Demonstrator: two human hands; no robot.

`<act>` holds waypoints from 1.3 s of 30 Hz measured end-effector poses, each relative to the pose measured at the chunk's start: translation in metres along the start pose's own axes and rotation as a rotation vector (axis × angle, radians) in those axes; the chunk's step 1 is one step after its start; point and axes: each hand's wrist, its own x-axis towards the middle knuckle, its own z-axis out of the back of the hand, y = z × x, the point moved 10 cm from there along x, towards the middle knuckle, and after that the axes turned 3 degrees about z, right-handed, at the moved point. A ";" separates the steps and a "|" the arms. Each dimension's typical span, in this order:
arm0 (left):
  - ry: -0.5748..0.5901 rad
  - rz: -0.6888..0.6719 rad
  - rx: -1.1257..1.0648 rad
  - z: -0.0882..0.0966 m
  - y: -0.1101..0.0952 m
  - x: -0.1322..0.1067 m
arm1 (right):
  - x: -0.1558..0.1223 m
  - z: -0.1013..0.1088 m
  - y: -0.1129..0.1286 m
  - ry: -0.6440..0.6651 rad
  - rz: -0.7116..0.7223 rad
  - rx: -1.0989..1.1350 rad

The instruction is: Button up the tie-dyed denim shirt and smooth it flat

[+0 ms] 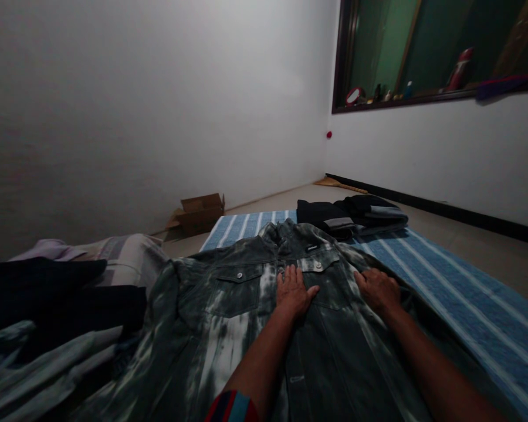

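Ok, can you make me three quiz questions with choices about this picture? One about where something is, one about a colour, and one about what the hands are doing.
1. Where is the cardboard box?
A. on the floor by the wall
B. on the jacket
C. on the window ledge

2. What colour is the mat?
A. red
B. blue with white stripes
C. plain yellow

3. What are the left hand and right hand doing?
A. lying flat on the jacket
B. holding the box
C. raised in the air

Answers: 1 A, it sits against the wall; 2 B, the stripes show; 3 A, both palms press the cloth.
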 end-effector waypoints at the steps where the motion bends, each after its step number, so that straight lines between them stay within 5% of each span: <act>1: 0.003 -0.002 -0.003 -0.001 0.000 0.000 | 0.000 0.000 0.000 0.000 0.001 0.000; 39: 0.008 0.001 -0.027 0.000 0.000 -0.002 | 0.000 -0.005 -0.002 -0.003 0.013 -0.015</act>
